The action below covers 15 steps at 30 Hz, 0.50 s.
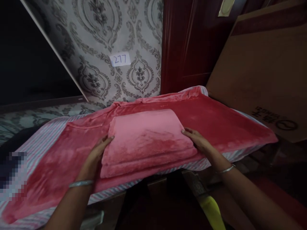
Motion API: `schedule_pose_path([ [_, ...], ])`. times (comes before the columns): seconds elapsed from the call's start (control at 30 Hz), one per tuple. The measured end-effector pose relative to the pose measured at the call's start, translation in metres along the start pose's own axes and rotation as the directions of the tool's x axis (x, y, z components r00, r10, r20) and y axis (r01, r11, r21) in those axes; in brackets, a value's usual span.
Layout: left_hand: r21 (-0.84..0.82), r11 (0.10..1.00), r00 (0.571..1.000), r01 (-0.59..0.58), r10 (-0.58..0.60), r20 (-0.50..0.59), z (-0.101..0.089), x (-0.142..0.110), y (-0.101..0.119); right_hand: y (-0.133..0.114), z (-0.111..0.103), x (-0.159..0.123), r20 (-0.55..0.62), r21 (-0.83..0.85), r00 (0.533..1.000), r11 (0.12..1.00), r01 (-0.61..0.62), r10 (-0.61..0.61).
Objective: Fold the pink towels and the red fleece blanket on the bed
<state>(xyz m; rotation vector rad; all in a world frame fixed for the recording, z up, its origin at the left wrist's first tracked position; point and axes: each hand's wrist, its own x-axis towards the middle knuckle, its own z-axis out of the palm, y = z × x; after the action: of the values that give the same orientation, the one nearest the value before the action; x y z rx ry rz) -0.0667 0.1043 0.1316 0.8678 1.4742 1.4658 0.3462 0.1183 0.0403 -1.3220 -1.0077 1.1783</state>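
Holding the folded blanket by its two sides, the person's grip is a two-handed one, closed about the pink bundle from left and right. The left hand lies along the left edge with its thumb over the top; the right hand clasps the opposite edge, toward the far corner. How far the fingers reach underneath is hidden. Each wrist wears a band: a left bracelet and a thinner right bracelet.

The bundle lies flat between the hands, its layered folds facing the person, near the front edge of a spread red cover. That plush cover is rumpled along its back edge and runs out to both sides. Under it shows a striped cloth, most plainly at the left.

Beyond, a numbered paper reading 277 is on the patterned wall. A dark screen slants at the upper left. To the right stand a dark red door and a large cardboard box. Something yellow shows below the front edge, too unclear to name.
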Motion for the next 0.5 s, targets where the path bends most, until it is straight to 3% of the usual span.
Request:
schedule_pose_path([
  [0.13,0.087,0.996,0.999,-0.010,0.006,0.054,0.003,0.017,-0.016,0.015,0.001,0.004,-0.030,-0.015,0.999,1.000,0.014,-0.015],
  [0.3,0.250,0.967,0.992,0.056,-0.082,0.095,-0.004,0.051,-0.027,0.016,-0.011,0.006,-0.083,-0.119,0.996,0.993,0.016,-0.026],
  [0.4,0.472,0.863,0.976,-0.182,0.101,0.191,-0.002,0.069,-0.026,0.004,-0.020,0.015,-0.143,-0.400,0.981,0.914,0.064,-0.131],
  [0.5,0.574,0.712,0.905,-0.404,0.222,0.362,0.024,0.079,-0.017,-0.024,-0.003,0.035,-0.058,-0.662,0.928,0.710,0.241,-0.369],
])
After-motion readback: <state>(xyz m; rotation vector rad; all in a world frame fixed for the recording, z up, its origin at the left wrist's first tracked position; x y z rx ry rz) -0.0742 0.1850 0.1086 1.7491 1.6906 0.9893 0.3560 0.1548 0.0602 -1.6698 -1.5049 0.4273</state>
